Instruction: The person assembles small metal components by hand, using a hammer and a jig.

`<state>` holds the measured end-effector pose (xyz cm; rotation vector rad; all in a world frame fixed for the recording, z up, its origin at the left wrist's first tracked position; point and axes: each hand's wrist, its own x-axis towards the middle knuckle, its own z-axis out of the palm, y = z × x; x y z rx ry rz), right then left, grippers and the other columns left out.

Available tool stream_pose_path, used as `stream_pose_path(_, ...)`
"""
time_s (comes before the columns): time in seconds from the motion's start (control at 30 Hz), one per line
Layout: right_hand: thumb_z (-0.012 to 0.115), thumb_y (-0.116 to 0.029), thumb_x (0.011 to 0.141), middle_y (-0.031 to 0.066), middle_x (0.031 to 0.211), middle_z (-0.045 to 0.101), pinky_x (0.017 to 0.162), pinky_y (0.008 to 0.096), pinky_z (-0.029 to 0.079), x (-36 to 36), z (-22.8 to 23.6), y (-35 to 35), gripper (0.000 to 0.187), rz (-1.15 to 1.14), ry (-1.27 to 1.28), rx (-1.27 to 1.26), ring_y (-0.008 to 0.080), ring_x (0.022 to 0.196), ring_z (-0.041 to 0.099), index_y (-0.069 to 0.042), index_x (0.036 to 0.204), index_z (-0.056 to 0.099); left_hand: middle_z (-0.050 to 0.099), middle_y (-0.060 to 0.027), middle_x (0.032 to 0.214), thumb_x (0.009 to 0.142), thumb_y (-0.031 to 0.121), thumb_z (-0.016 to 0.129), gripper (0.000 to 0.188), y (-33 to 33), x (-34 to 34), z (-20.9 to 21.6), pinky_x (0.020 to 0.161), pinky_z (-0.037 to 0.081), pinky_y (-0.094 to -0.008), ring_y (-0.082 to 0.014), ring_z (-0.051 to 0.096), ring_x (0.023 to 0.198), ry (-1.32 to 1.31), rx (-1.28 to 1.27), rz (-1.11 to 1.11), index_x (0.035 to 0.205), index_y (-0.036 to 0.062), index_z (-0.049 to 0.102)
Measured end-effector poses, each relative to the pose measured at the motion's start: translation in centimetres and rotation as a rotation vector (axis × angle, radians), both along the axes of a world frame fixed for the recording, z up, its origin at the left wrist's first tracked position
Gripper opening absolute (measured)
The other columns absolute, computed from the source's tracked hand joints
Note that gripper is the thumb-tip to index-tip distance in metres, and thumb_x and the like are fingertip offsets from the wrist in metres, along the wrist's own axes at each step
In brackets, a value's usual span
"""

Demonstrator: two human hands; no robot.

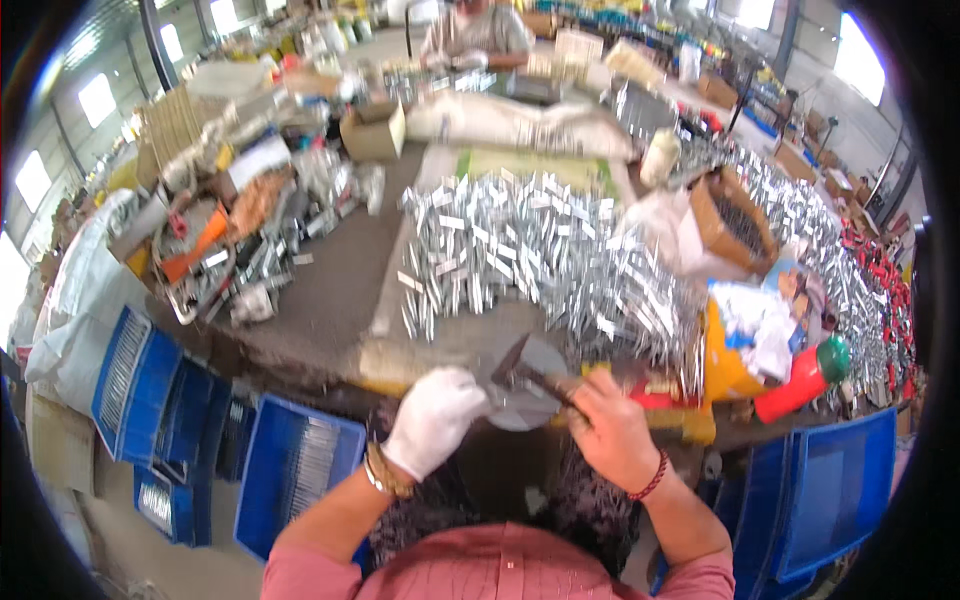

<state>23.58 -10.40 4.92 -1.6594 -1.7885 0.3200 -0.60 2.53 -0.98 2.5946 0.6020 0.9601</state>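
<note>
White cloth glove (415,440) on the left hand (438,412), fingers bent and close together; can't tell if holding anything. Bare right hand (612,428) wrapped around the handle of a dark hammer (516,366), its head over a round, flat, grey plate (525,412) between the hands. Forearms (340,515) slanting in toward each other. Past the hands, a heap of thin, shiny metal strips (520,240) on the grey table (340,270). Blue plastic bins (262,445) on both sides.

"Where's the light from?"
"Windows (860,58) on both sides — blown out to white — and the scene is bright."
"Any glare?"
"The metal strips (490,240) glint; a rainbow flare tints the upper left."
"Sharpness?"
"Soft; the hammer (515,362) smears. Edges bend, and black rounds off the corners."
</note>
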Motion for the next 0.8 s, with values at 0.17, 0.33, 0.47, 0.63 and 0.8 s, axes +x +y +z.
stream_pose_path(0.17,0.077,-0.013,0.086,0.009,0.102,0.063,0.072,0.0458,0.055,0.7,-1.0,1.4,0.023,0.039,-0.435,0.31,0.0307,0.09,0.067,-0.011,0.108,0.07,0.063,-0.0103,0.085,0.088,0.015,0.08,0.01,-1.3,0.3,0.2,0.077,0.052,-0.0454,-0.0337,0.064,0.087,-0.076,-0.141,0.04,0.094,0.0085,0.075)
stream_pose_path(0.33,0.078,-0.017,0.086,0.0064,0.096,0.065,0.07,0.0444,0.055,-2.4,-2.4,-1.8,0.018,0.0,-0.353,0.097,0.0295,0.088,0.068,-0.011,0.094,0.064,0.067,-0.0057,0.087,0.082,0.015,0.086,0.018,-2.1,0.1,-0.5,0.079,0.053,-0.0404,-0.0284,0.066,0.087,-0.122,-0.108,0.096,0.1,0.0101,0.082)
stream_pose_path(0.47,0.078,-0.015,0.086,0.0134,0.085,0.067,0.069,0.0469,0.056,-2.8,-2.8,-2.6,0.015,-0.005,-0.091,-0.026,0.037,0.08,0.07,-0.007,0.093,0.067,0.069,-0.0058,0.092,0.082,0.016,0.086,0.018,-2.4,-0.1,-0.3,0.083,0.053,-0.041,-0.0287,0.066,0.091,-0.091,-0.147,0.1,0.099,0.0104,0.082)
stream_pose_path(0.63,0.078,-0.018,0.091,0.0192,0.079,0.07,0.064,0.0418,0.053,-2.8,-4.7,-2.3,0.022,0.064,0.426,-0.344,0.0298,0.066,0.067,-0.001,0.101,0.068,0.073,-0.012,0.107,0.084,0.007,0.081,0.03,-3.3,0.3,-0.2,0.098,0.054,-0.0443,-0.037,0.067,0.106,-0.178,-0.057,0.236,0.113,0.0062,0.078)
stream_pose_path(0.8,0.072,-0.01,0.1,-0.0012,0.08,0.066,0.054,0.0256,0.047,-3.9,-3.2,-1.8,0.017,0.017,0.675,-0.566,0.0044,0.062,0.056,0.0,0.115,0.07,0.074,-0.0078,0.096,0.098,0.004,0.069,0.036,-6.0,0.8,-0.3,0.075,0.056,-0.0309,-0.0201,0.069,0.082,-0.32,-0.727,0.391,0.135,0.0044,0.069)
